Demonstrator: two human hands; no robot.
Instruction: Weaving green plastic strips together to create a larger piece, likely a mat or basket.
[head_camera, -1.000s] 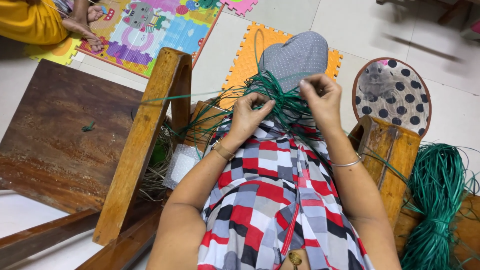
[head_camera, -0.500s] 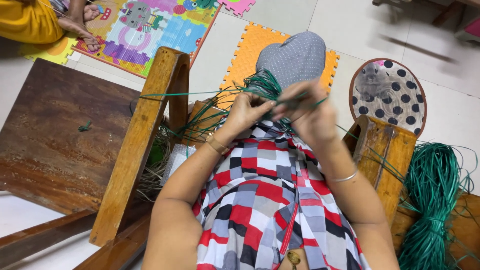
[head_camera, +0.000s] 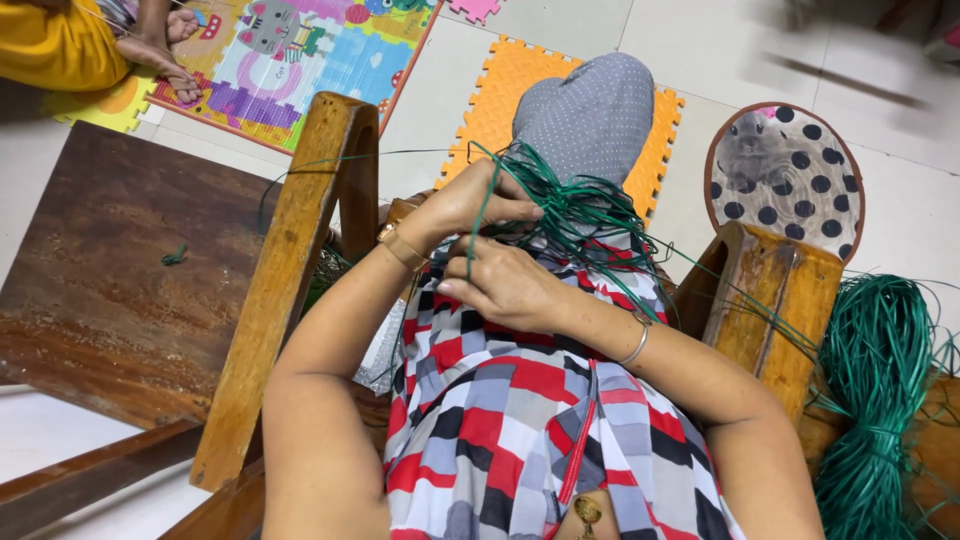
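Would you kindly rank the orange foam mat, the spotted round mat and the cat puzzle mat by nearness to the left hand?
From the left hand:
1. Orange foam mat, just above.
2. Cat puzzle mat, upper left.
3. Spotted round mat, far right.

The scene is lit evenly by soft, diffuse indoor light; only faint shadows are cast on the pale tiled floor (head_camera: 560, 30). A dull sheen is seen on the dark brown wooden board (head_camera: 110, 260). The upper right corner is smeared by motion blur, while the centre is rendered sharply. Edges are slightly bowed by wide-angle distortion.
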